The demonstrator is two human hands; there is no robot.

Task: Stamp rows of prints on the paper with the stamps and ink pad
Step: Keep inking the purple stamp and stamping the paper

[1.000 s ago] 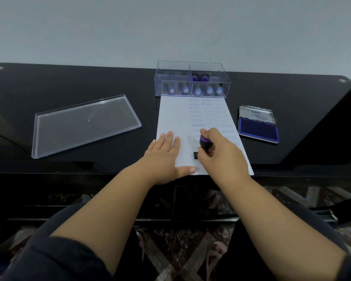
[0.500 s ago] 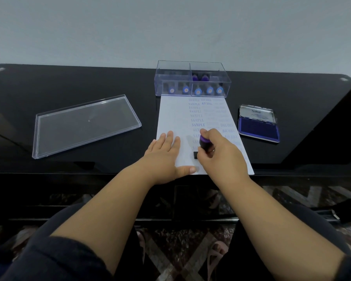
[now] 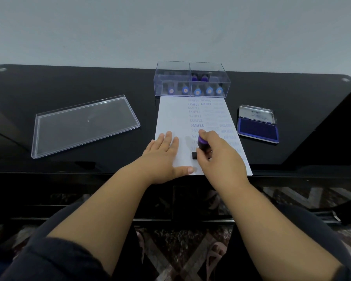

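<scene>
Stamping: the right hand [image 3: 217,157] pinches a purple-handled stamp [image 3: 201,146] and holds its dark base on the paper [image 3: 171,118], near the bottom of the SAMPLE column.
Left hand: the left hand [image 3: 162,157] lies flat with fingers spread on the paper's lower left, thumb along the near edge, pinning the sheet.
Paper: it lies on the black desk [image 3: 69,82], its far edge touching the clear stamp box [image 3: 192,79]; columns of blue prints run down it, some crisp, several faint (the right-hand columns are hard to read).
Ink pad: the open ink pad [image 3: 257,129] sits on the desk just right of the paper, lid tilted back.
Other stamps: more purple stamps stand inside the box; its clear lid [image 3: 83,124] lies well to the left.
Doing it well: I judge the press should go straight down with even weight and lift off vertically, no rocking, so the word does not smear.
Spacing: matching the gap of the prints above keeps the column straight.
Ink: the faint prints suggest re-inking more often.
</scene>
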